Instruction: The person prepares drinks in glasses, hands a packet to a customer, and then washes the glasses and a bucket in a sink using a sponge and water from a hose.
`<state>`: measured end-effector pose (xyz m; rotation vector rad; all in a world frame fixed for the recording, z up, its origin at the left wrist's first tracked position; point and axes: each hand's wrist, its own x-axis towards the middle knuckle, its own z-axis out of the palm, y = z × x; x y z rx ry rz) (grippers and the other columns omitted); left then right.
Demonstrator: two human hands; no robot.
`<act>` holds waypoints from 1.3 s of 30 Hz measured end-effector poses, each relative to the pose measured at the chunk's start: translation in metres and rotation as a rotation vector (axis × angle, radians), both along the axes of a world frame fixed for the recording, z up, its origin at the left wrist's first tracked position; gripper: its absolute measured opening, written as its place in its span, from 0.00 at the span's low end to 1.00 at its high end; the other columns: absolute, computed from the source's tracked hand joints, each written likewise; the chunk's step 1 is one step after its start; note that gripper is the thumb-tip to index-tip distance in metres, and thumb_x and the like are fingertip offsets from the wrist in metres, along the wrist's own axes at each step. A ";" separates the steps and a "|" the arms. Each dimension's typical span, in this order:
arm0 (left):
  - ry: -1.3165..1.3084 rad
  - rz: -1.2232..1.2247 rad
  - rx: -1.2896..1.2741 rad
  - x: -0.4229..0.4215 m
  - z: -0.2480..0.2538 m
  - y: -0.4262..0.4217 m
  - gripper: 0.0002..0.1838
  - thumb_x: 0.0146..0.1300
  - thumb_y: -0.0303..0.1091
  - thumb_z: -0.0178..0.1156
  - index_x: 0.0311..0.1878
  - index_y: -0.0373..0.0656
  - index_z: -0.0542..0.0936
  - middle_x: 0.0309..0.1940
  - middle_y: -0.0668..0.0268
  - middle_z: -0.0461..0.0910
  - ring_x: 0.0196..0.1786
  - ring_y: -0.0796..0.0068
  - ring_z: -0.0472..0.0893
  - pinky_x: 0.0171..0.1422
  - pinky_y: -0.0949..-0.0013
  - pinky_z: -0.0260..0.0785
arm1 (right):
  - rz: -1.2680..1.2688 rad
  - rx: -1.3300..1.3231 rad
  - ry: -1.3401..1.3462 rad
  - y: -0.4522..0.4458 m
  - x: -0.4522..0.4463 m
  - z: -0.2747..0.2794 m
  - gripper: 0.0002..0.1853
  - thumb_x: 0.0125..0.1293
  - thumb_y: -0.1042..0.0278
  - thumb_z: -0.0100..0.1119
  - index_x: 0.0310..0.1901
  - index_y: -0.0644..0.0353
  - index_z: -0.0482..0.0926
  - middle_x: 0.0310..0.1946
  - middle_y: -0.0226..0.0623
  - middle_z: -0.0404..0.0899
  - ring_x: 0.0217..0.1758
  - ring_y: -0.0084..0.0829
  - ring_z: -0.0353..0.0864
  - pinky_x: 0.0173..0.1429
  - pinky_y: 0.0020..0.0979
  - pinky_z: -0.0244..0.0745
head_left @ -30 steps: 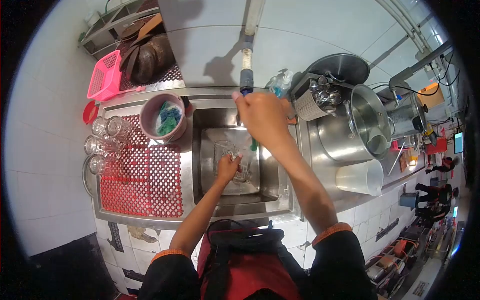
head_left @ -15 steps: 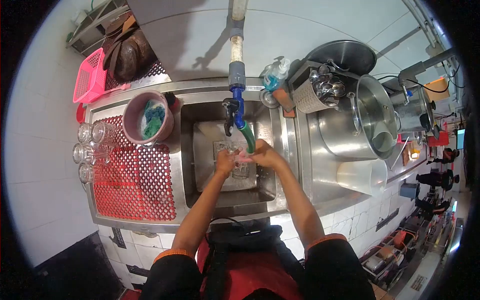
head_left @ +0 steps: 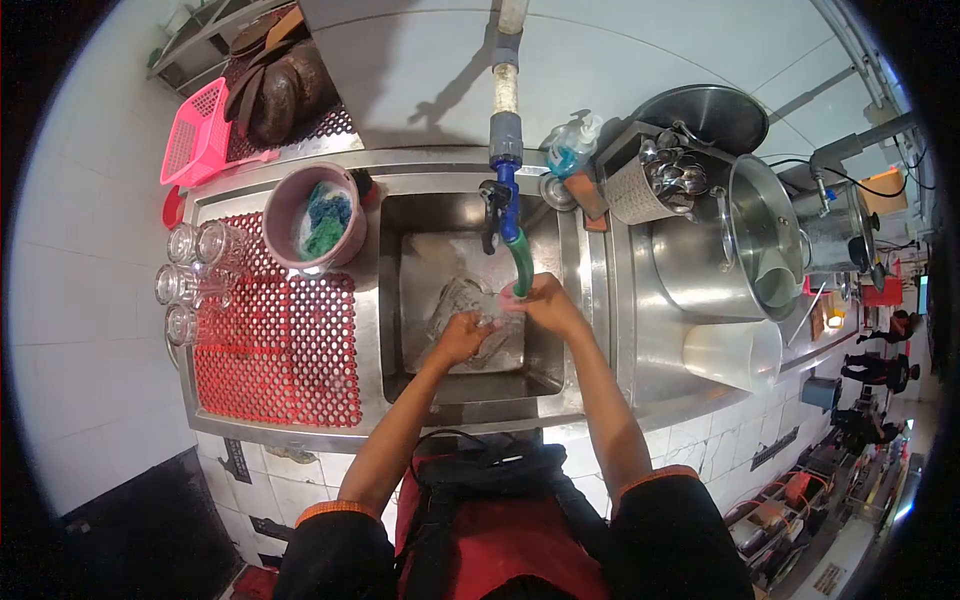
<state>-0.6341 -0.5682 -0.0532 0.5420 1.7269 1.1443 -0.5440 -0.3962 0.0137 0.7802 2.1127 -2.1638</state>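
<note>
My left hand (head_left: pixel 463 338) is over the steel sink (head_left: pixel 400 340) with its fingers curled in. Clear glassware (head_left: pixel 462 298) lies blurred under running water right by it, and whatever the fingers hold is hard to make out. Closed around the lower end of a green hose (head_left: pixel 523 262) is my right hand (head_left: pixel 545 303), a little right of and above the left. The hose hangs from a blue tap (head_left: pixel 507 195), and water comes out between the two hands.
Left of the sink lies a red perforated mat (head_left: pixel 275 350) with several glass mugs (head_left: pixel 180 285) and a pink bucket (head_left: pixel 315 218) holding scrubbers. To the right stand a utensil holder (head_left: pixel 637 190), a large pot (head_left: pixel 735 235) and a whitish plastic container (head_left: pixel 735 355). A soap bottle (head_left: pixel 572 150) stands behind.
My hands were close together under the hose; now they are apart, the left lower and the right on the hose end. The glassware in the sink has shifted. The view has moved slightly.
</note>
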 end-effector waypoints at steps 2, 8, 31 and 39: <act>0.034 -0.072 -0.026 0.002 0.010 -0.002 0.21 0.56 0.46 0.62 0.21 0.35 0.72 0.11 0.62 0.69 0.14 0.72 0.71 0.22 0.66 0.64 | 0.000 -0.146 -0.028 -0.003 -0.001 0.002 0.10 0.57 0.85 0.51 0.41 0.72 0.77 0.41 0.45 0.78 0.45 0.36 0.80 0.51 0.31 0.79; 0.254 -0.265 0.150 0.004 0.033 -0.005 0.22 0.58 0.47 0.61 0.24 0.36 0.72 0.14 0.62 0.71 0.19 0.76 0.74 0.24 0.67 0.65 | 0.029 -0.106 -0.025 -0.002 -0.006 0.008 0.10 0.55 0.87 0.54 0.39 0.71 0.78 0.41 0.43 0.79 0.45 0.33 0.80 0.50 0.28 0.78; 0.527 -0.325 0.140 0.010 0.051 -0.024 0.15 0.56 0.41 0.61 0.30 0.37 0.74 0.19 0.51 0.74 0.26 0.48 0.75 0.31 0.55 0.64 | 0.056 0.117 -0.104 0.009 0.007 -0.032 0.09 0.59 0.84 0.49 0.39 0.68 0.78 0.34 0.34 0.78 0.35 0.25 0.79 0.42 0.25 0.80; 0.574 -0.445 0.212 0.004 0.056 -0.019 0.15 0.55 0.40 0.61 0.28 0.36 0.74 0.20 0.50 0.74 0.27 0.48 0.75 0.31 0.54 0.64 | -0.086 -0.156 -0.007 0.002 -0.005 0.026 0.13 0.58 0.86 0.48 0.44 0.69 0.77 0.42 0.43 0.79 0.47 0.33 0.80 0.52 0.29 0.78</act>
